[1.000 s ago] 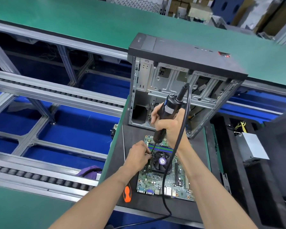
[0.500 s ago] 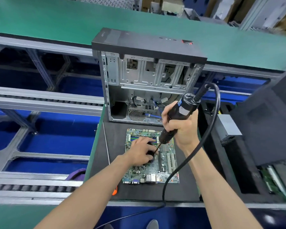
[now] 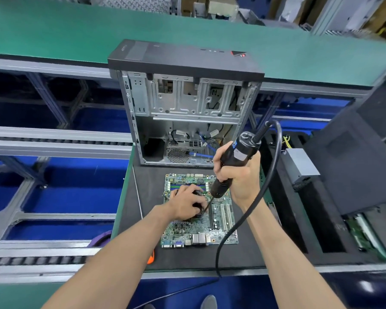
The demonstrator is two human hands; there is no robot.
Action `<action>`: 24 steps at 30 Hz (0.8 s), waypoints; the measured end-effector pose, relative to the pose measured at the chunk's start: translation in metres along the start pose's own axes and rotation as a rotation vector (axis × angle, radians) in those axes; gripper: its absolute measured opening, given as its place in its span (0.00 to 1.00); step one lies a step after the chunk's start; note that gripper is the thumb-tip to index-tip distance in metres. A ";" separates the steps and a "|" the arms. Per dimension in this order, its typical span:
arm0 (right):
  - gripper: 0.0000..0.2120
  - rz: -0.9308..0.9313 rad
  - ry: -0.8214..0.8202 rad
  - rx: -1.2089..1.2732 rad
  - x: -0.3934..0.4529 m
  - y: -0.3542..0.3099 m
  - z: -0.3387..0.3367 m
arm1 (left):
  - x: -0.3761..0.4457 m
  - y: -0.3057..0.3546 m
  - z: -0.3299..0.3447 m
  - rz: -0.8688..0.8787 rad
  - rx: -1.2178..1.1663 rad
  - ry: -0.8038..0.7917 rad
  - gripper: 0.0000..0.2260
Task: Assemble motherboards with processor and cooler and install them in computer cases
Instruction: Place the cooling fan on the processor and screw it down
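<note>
We see the motherboard point(image 3: 198, 228) flat on the black worktop point(image 3: 147, 181), just in front of the open computer case point(image 3: 185, 103). Left hand point(image 3: 185, 202) lies over the cooler point(image 3: 198, 216), grip curled round it. Right hand point(image 3: 239, 177) has its grip clamped on the electric screwdriver point(image 3: 234, 162), tilted, bit tip at the cooler's right edge. Cable point(image 3: 254, 197) loops down off the worktop's front.

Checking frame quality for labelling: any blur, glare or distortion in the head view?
Head view: wide-angle bowing bends the green conveyor belt and rails; edges smear; centre sharp on the green motherboard, black electric screwdriver and open grey computer case; even lighting, no harsh glare.
</note>
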State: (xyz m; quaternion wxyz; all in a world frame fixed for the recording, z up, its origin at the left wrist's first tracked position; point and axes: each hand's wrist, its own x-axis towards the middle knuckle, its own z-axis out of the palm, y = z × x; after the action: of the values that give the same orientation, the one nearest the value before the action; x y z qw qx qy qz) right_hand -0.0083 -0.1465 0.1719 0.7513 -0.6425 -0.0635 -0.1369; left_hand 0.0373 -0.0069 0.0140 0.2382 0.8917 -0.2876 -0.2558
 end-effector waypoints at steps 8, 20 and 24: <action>0.13 0.018 -0.096 -0.047 0.000 0.004 -0.001 | 0.000 0.000 0.000 0.005 0.010 -0.002 0.19; 0.13 0.004 -0.021 -0.106 0.005 0.016 0.004 | 0.002 -0.002 0.002 0.018 -0.015 0.015 0.22; 0.15 0.052 -0.349 -0.027 0.009 0.012 -0.014 | 0.003 -0.005 0.002 0.023 -0.007 0.000 0.18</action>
State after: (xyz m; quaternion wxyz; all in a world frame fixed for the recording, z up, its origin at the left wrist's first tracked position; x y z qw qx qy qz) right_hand 0.0026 -0.1597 0.1610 0.7233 -0.6681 -0.1745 -0.0049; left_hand 0.0397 -0.0056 0.0085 0.2444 0.8874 -0.2969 -0.2541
